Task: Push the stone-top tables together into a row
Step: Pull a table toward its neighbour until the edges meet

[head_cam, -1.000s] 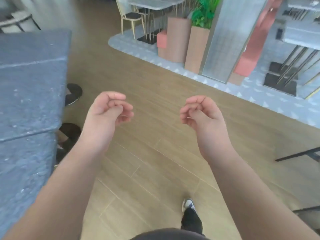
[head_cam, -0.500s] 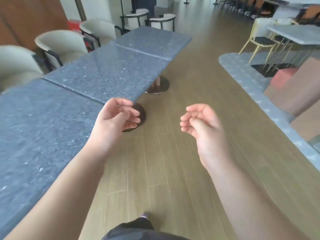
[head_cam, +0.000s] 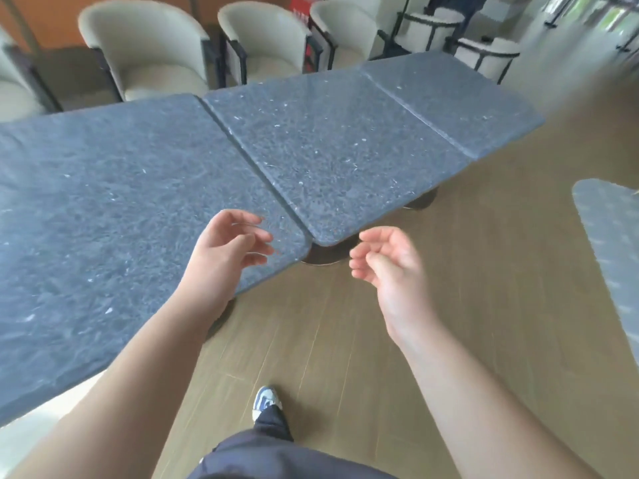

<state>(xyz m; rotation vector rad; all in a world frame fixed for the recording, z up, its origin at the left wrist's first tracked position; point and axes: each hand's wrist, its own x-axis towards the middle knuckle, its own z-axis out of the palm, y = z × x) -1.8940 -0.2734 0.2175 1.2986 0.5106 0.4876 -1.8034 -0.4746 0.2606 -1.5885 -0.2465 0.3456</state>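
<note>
Three dark grey speckled stone-top tables stand edge to edge in a row: the near table at left, the middle table, and the far table at upper right. My left hand hovers over the near table's front right corner, fingers loosely curled, holding nothing. My right hand hangs over the wooden floor just in front of the middle table's near corner, fingers relaxed and empty. Round dark pedestal bases show under the tops.
Several cream tub chairs line the far side of the tables. Wooden floor stretches to the right, with a grey patterned floor section at the right edge. My shoe is on the floor below.
The view has swung left from the open floor to face the row of tables. Both hands stay raised and empty, and now sit near the seam between the near and middle tables.
</note>
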